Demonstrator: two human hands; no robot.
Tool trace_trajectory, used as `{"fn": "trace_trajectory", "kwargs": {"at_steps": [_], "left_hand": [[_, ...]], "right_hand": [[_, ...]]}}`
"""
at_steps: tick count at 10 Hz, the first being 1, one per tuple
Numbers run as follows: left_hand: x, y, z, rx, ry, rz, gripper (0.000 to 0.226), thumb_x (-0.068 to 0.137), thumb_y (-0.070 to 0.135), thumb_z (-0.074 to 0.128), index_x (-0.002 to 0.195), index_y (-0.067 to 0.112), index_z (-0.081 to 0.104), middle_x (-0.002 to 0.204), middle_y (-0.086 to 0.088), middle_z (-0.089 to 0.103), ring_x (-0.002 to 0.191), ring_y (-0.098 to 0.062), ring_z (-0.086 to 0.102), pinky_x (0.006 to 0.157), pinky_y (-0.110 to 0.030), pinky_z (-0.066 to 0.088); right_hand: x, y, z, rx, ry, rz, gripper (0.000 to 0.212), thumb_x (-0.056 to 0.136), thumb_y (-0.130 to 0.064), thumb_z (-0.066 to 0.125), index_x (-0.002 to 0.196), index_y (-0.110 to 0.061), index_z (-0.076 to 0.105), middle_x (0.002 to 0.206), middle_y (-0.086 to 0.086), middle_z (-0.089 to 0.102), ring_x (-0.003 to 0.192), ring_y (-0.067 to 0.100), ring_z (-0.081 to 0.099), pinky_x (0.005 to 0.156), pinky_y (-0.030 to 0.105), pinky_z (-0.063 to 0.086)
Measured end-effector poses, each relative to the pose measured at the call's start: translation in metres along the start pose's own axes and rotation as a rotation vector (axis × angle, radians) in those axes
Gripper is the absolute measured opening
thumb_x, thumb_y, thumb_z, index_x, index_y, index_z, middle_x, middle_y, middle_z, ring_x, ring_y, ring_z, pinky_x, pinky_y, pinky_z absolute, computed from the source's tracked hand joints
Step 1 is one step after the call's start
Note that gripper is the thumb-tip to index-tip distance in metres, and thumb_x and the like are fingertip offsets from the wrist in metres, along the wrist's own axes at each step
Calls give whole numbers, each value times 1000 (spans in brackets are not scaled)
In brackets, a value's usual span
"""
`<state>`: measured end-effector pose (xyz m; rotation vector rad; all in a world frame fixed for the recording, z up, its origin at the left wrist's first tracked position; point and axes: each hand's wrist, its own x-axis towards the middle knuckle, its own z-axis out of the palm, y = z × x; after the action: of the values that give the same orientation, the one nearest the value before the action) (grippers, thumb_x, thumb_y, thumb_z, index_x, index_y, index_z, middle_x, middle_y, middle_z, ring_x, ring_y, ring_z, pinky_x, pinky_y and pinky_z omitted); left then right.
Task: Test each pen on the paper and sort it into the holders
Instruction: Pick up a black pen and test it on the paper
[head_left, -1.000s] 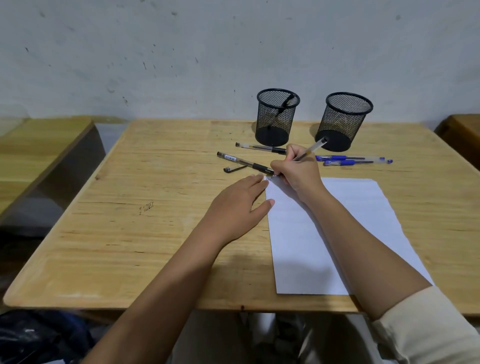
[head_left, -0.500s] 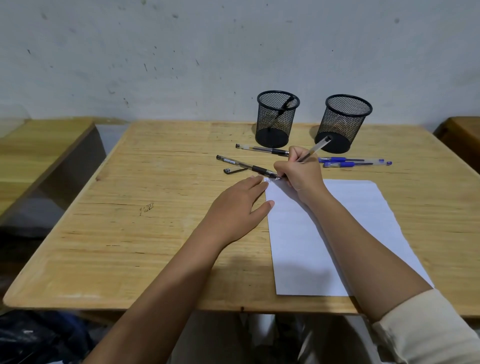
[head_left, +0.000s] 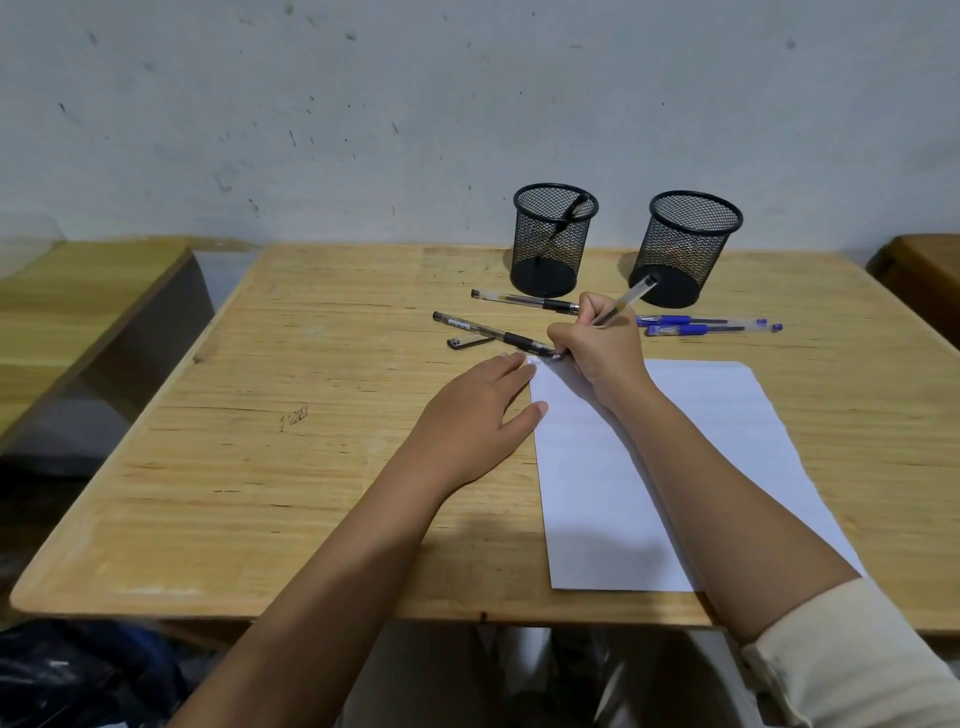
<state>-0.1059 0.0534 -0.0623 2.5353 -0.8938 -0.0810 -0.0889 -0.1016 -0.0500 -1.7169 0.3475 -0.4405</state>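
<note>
A white sheet of paper (head_left: 654, 467) lies on the wooden table (head_left: 270, 467). My right hand (head_left: 602, 345) grips a clear pen (head_left: 631, 299), its tip touching the paper's top left corner, where small marks show. My left hand (head_left: 472, 421) lies flat, fingers on the paper's left edge. Two black mesh holders stand at the back: the left holder (head_left: 553, 239) has a black pen in it, and inside the right holder (head_left: 685, 247) I see nothing. Two black pens (head_left: 493, 332) (head_left: 519, 300) and a loose pen cap (head_left: 467, 342) lie left of my right hand; two blue pens (head_left: 711, 325) lie right of it.
A second wooden table (head_left: 78, 296) stands to the left across a gap, and the corner of another piece of wooden furniture (head_left: 924, 280) shows at the right. A grey wall rises right behind the holders. Dark bags lie on the floor at lower left.
My right hand has shifted slightly while the pen tip stays at the paper's corner, and small written marks now show there. My left hand stays in place.
</note>
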Motion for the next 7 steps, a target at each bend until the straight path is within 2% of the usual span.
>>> {"fn": "trace_trajectory", "kwargs": {"at_steps": [1, 3, 4, 6, 7], "left_hand": [[0, 0, 0, -3, -1, 2, 53, 96, 44, 38, 144, 25, 30, 155, 8, 24, 142, -7, 18, 111, -27, 23], [1, -1, 1, -3, 5, 2, 53, 95, 45, 38, 144, 25, 30, 155, 9, 25, 142, -7, 19, 111, -26, 23], [0, -1, 1, -13, 11, 1, 53, 95, 44, 38, 144, 25, 31, 155, 9, 25, 142, -7, 19, 111, -26, 23], [1, -2, 2, -10, 21, 9, 53, 95, 45, 38, 144, 25, 31, 155, 9, 25, 142, -7, 19, 111, -27, 23], [1, -2, 3, -6, 24, 9, 53, 95, 45, 37, 144, 25, 30, 155, 9, 25, 142, -8, 20, 111, -28, 24]], "right_hand": [[-1, -2, 0, 5, -4, 6, 37, 67, 11, 58, 54, -11, 30, 57, 7, 23, 53, 12, 28, 40, 11, 26], [-3, -3, 0, 4, 2, -8, 36, 67, 12, 58, 56, -11, 31, 58, 6, 21, 48, 7, 25, 40, 13, 24], [-1, -2, 0, 2, 36, -17, 28, 65, 11, 58, 60, -8, 39, 59, 9, 21, 55, 12, 24, 47, 20, 24], [-1, -1, -1, -29, 15, -18, 33, 65, 10, 58, 56, -10, 33, 56, 5, 21, 55, 12, 24, 50, 23, 23], [0, -1, -1, -37, 24, -20, 28, 65, 9, 59, 58, -8, 37, 58, 8, 22, 58, 13, 25, 53, 25, 24]]}}
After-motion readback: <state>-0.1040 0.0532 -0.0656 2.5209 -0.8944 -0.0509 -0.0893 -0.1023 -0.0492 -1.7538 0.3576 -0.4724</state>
